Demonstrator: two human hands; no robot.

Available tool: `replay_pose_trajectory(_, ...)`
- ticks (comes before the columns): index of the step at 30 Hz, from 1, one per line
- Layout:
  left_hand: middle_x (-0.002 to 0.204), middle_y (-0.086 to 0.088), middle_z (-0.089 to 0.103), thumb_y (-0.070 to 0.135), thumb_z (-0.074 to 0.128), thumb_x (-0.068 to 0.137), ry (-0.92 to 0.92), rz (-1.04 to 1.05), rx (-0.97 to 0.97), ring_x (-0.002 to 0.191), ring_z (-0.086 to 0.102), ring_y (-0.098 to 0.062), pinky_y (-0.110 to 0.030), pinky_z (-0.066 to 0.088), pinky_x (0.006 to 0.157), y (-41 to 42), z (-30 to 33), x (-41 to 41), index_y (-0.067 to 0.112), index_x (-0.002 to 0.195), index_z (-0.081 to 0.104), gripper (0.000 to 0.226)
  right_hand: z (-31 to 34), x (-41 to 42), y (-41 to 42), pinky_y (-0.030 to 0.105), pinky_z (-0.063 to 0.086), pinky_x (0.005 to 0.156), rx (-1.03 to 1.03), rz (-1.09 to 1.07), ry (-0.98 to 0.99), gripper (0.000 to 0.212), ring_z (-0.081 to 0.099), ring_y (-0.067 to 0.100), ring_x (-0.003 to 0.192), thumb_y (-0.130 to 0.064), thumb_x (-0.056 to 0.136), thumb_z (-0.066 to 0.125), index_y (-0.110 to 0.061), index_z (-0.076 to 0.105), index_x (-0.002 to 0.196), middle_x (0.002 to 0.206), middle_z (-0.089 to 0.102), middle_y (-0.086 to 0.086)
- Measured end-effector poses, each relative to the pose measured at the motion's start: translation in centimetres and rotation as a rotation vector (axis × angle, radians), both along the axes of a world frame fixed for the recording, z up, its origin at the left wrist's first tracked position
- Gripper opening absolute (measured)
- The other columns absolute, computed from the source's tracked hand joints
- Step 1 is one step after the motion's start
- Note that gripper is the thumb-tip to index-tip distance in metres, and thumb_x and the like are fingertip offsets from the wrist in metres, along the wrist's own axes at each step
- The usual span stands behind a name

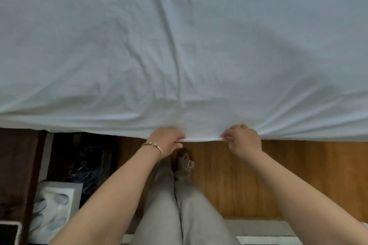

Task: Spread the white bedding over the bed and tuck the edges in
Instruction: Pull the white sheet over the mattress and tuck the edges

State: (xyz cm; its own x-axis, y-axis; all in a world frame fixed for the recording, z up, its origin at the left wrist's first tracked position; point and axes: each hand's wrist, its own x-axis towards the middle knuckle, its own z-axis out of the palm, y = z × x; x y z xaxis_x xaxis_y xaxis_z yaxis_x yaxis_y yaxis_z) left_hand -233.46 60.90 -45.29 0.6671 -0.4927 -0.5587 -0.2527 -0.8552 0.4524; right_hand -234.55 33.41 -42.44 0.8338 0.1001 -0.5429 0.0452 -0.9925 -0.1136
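The white bedding (179, 45) lies spread over the bed and fills the upper half of the view, with creases running toward its near edge. That near edge hangs over the bedside. My left hand (168, 141), with a bracelet on the wrist, grips the hem at the lower middle. My right hand (244, 141) pinches the same hem a short way to the right. The stretch of hem between my hands is pulled taut. The mattress under the sheet is hidden.
A wooden bed side panel (278, 175) runs below the sheet on the right. My legs in light trousers (179, 214) and a sandalled foot (184, 163) stand against it. A dark wooden piece of furniture (18, 165) and a pale patterned box (53, 205) sit at the lower left.
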Motion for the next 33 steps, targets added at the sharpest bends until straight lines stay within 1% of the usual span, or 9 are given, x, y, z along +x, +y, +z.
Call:
replay_pose_trajectory(3,0.119,0.003,0.060,0.036,0.072,0.081,-0.255,0.058,-0.018,0.109,0.057,-0.024,-0.036,0.043,0.091,4.2,0.5,-0.6,0.023,0.116,0.062,0.038,-0.2,0.4,3.9,0.031,0.047,0.080,0.209,-0.050,-0.159,0.030,0.054,0.016,0.106,-0.049,0.089,0.059,-0.029,0.066,0.110,0.108,0.063,-0.009)
replay_pose_trajectory(7,0.111,-0.002,0.060,0.029,0.087,0.060,-0.353,0.012,0.187,0.101,0.058,-0.027,-0.039,0.046,0.087,10.3,0.6,-1.7,0.021,0.109,0.063,0.056,-0.2,1.0,11.3,0.034,0.043,0.091,0.362,0.225,-0.092,0.059,0.049,0.019,0.117,-0.062,0.080,0.064,-0.028,0.057,0.127,0.125,0.056,-0.005)
replay_pose_trajectory(11,0.090,-0.007,0.064,0.006,0.085,0.063,-0.533,0.244,0.277,0.082,0.061,-0.031,-0.038,0.049,0.068,15.8,0.9,-2.2,0.012,0.092,0.067,0.035,0.1,1.4,18.6,0.036,0.035,0.103,0.387,0.388,-0.079,0.065,0.039,0.021,0.129,-0.055,0.085,0.064,-0.028,0.042,0.140,0.138,0.045,-0.004)
replay_pose_trajectory(14,0.100,-0.010,0.064,0.011,0.075,0.078,-0.481,0.442,0.385,0.097,0.057,-0.032,-0.041,0.043,0.080,19.7,2.1,-2.1,0.010,0.094,0.067,0.018,0.3,2.2,23.4,0.037,0.033,0.105,0.369,0.469,-0.071,0.065,0.035,0.022,0.133,-0.048,0.087,0.065,-0.027,0.038,0.143,0.142,0.042,-0.002)
replay_pose_trajectory(18,0.119,-0.007,0.058,0.017,0.070,0.082,-0.440,0.463,0.523,0.112,0.050,-0.030,-0.038,0.034,0.095,24.0,2.0,-1.8,0.013,0.112,0.062,0.032,-0.2,2.8,28.5,0.037,0.036,0.101,0.305,0.503,-0.039,0.056,0.038,0.024,0.132,-0.032,0.091,0.064,-0.027,0.040,0.142,0.140,0.046,0.000)
replay_pose_trajectory(20,0.108,-0.007,0.062,0.016,0.069,0.084,-0.480,0.449,0.502,0.102,0.055,-0.030,-0.039,0.035,0.091,25.6,1.7,-1.5,0.013,0.102,0.066,0.019,-0.7,2.4,30.5,0.034,0.043,0.089,0.307,0.444,-0.055,0.051,0.046,0.023,0.124,-0.012,0.090,0.060,-0.030,0.048,0.137,0.130,0.053,0.001)
replay_pose_trajectory(23,0.087,-0.002,0.064,0.013,0.067,0.087,-0.536,0.469,0.347,0.086,0.057,-0.027,-0.035,0.036,0.084,27.8,1.8,-1.1,0.015,0.085,0.065,0.003,-0.9,2.2,32.5,0.031,0.050,0.077,0.383,0.100,-0.005,0.051,0.057,0.017,0.108,0.005,0.084,0.056,-0.027,0.061,0.124,0.118,0.058,-0.002)
replay_pose_trajectory(28,0.097,0.003,0.058,0.014,0.050,0.096,-0.150,0.421,0.262,0.096,0.055,-0.021,-0.028,0.035,0.070,30.2,1.7,-4.6,0.024,0.094,0.056,0.012,-1.4,-0.5,33.3,0.027,0.046,0.078,0.281,0.131,0.148,0.041,0.058,0.017,0.106,0.002,0.089,0.051,-0.027,0.069,0.112,0.113,0.060,-0.004)
replay_pose_trajectory(33,0.108,0.002,0.059,0.021,0.046,0.100,-0.072,0.276,0.166,0.101,0.057,-0.020,-0.029,0.036,0.073,32.2,2.1,-2.0,0.020,0.101,0.059,0.013,0.1,1.6,36.3,0.031,0.049,0.088,0.092,0.162,0.180,0.036,0.055,0.016,0.116,-0.009,0.088,0.053,-0.030,0.068,0.113,0.123,0.061,-0.008)
